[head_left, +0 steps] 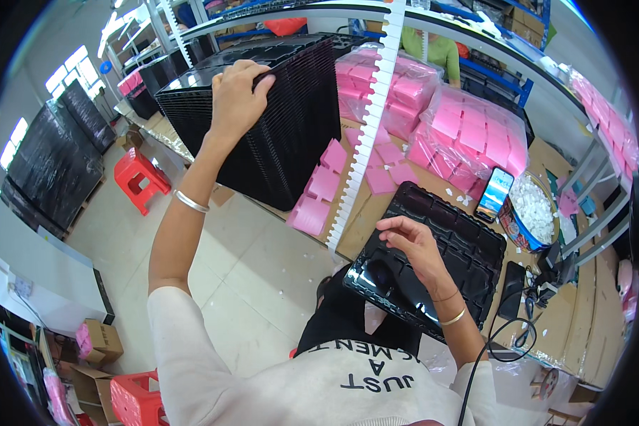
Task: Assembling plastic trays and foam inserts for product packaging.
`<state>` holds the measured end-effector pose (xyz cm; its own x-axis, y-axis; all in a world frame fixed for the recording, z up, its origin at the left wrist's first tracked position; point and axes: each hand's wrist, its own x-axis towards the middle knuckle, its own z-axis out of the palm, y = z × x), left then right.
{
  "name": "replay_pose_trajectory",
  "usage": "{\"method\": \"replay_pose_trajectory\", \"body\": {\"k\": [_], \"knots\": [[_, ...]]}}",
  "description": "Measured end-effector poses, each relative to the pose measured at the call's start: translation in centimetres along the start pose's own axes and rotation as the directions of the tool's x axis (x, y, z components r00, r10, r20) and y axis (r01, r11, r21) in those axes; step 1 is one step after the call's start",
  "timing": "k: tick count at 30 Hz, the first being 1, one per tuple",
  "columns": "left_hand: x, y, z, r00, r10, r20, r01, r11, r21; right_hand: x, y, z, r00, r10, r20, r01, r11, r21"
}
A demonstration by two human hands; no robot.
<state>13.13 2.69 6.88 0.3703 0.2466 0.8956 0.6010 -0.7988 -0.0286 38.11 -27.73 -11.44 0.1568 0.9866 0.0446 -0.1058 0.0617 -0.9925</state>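
Observation:
At the upper left of the head view, my left hand [238, 97] is closed over the near top edge of a tall stack of black plastic trays [284, 128]. Its fingers curl on the top tray [224, 62] while the thumb lies at the edge. Over a single black moulded tray [447, 248], which lies tilted at the table's front edge in front of me, hovers my right hand [415, 248]. Its fingers are loosely bent and apart, with nothing visible in them. Whether the fingertips touch that tray I cannot tell.
Pink foam pieces [319, 192] lie beside the stack, and bagged pink foam [468, 135] stands behind. A white notched upright [366, 135] rises between the trays. Rightward are a phone [495, 193], a tub of white bits [532, 209] and a black cable [500, 341].

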Motion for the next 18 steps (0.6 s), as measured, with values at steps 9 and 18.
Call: {"method": "replay_pose_trajectory", "body": {"k": [9, 18], "knots": [[-1.8, -11.3, -8.2, 0.889, -0.047, 0.455, 0.292, 0.824, -0.485, 0.2, -0.3, 0.1, 0.998, 0.023, 0.051, -0.022, 1.0, -0.017], [0.7, -13.8, -6.8, 0.917, -0.348, 0.193, 0.384, 0.902, -0.197, 0.7, 1.1, 0.8, 0.994, 0.063, 0.09, -0.058, 0.997, -0.058]]}}
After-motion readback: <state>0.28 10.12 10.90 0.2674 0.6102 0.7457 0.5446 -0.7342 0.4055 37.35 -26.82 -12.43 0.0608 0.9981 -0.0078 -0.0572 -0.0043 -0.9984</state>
